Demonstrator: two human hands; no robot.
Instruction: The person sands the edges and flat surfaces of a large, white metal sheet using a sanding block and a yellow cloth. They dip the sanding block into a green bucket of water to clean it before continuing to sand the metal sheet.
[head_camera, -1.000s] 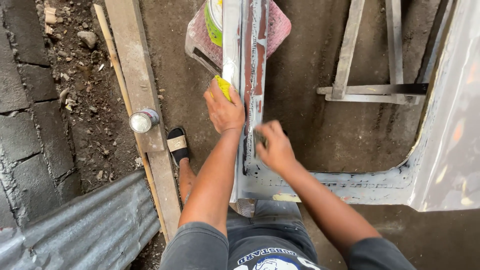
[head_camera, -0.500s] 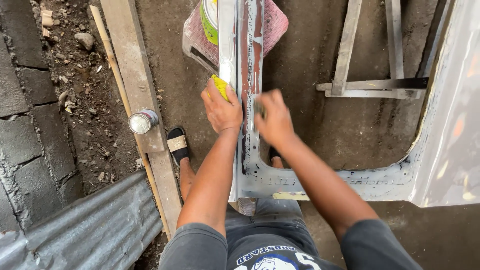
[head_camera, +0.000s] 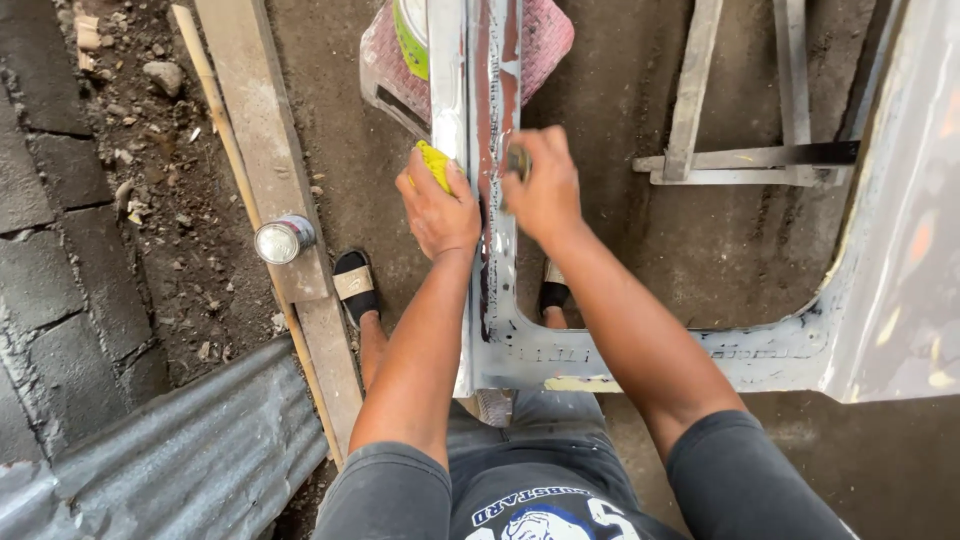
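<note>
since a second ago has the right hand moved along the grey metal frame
Yes. The right hand slid up the grey metal frame, away from its bottom corner, towards the pink sack.

The long metal frame bar (head_camera: 495, 90) is shiny grey with rusty red streaks. It runs straight away from the person and joins a wide, pale metal panel near the knees. A yellow pad (head_camera: 433, 165) is pressed against its left side. A small dark tool (head_camera: 518, 162) touches its right side.
</note>
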